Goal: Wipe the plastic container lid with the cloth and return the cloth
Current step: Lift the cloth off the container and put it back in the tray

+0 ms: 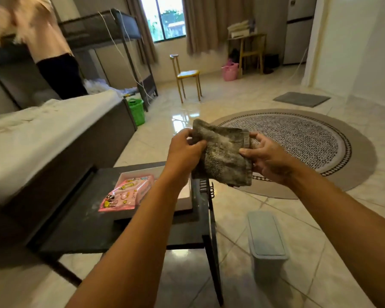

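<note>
Tiled floor (242, 103) fills this bedroom. Both grips clench the folded grey cloth (222, 152) in mid-air, left hand (185, 150) pinching its left edge, right hand (265, 154) its right. Below and nearer the right hand, the plastic container (267, 261) stands on the floor, lid (266, 234) on, long axis running away from the viewer. Just left stands the dark desk (102, 232), carrying a white tray (187, 201) and pink packet (127, 192); nothing blocks the way down.

We're in a lived-in bedroom of a home here: a dark metal bunk bed (111, 41) against the far wall, a low bed with a rumpled white sheet (42, 138) at left. A curtained window (165, 17), a small wooden chair (187, 76) on glossy floor tiles (282, 218), a round patterned rug (298, 138) and a fridge (298, 30) in the far corner.
</note>
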`<action>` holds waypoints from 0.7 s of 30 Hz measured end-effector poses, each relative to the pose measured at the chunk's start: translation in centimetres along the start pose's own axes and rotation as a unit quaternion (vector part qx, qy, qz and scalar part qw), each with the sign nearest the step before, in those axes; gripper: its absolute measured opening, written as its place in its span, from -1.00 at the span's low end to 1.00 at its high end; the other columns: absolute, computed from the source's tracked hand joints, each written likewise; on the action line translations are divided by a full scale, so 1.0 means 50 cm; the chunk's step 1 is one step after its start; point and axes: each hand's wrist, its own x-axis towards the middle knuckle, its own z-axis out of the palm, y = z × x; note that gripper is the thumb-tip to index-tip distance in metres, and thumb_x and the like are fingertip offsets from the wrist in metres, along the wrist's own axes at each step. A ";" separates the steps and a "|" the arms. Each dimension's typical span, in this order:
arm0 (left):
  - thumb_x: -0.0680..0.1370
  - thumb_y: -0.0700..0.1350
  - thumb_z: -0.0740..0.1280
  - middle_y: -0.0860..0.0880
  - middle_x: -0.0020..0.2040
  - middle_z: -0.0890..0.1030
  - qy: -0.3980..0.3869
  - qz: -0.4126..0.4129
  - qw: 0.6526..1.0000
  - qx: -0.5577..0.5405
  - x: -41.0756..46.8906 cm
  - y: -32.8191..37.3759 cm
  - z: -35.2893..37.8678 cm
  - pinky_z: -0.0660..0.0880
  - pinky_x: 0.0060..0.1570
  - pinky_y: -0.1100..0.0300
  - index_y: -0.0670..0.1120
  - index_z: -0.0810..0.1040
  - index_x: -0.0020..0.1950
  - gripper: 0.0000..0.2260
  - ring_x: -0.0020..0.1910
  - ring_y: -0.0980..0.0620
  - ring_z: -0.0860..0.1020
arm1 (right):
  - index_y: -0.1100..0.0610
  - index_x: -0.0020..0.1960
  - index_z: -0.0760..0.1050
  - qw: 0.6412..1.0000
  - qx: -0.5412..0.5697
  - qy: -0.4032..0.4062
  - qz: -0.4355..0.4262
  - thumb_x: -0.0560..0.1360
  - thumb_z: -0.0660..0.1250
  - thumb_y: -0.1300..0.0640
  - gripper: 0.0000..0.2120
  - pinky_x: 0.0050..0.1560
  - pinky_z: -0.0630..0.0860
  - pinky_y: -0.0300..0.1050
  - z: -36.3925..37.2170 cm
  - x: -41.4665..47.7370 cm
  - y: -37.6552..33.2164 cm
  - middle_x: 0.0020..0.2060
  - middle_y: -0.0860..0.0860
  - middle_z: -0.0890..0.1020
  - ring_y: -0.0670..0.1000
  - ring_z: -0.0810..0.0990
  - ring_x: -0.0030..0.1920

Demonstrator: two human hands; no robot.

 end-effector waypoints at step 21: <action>0.41 -0.32 0.36 -0.15 -0.09 0.58 0.025 -0.058 0.878 0.475 0.097 -0.213 -0.264 0.48 -0.23 0.04 -0.13 0.46 -0.03 -0.80 -0.09 -0.19 0.56 | 0.13 0.20 0.61 0.808 -0.587 -0.033 -0.045 0.44 0.46 0.30 -0.66 0.08 0.56 -0.17 0.284 0.179 0.123 0.11 0.09 0.66 -0.01 0.59 0.00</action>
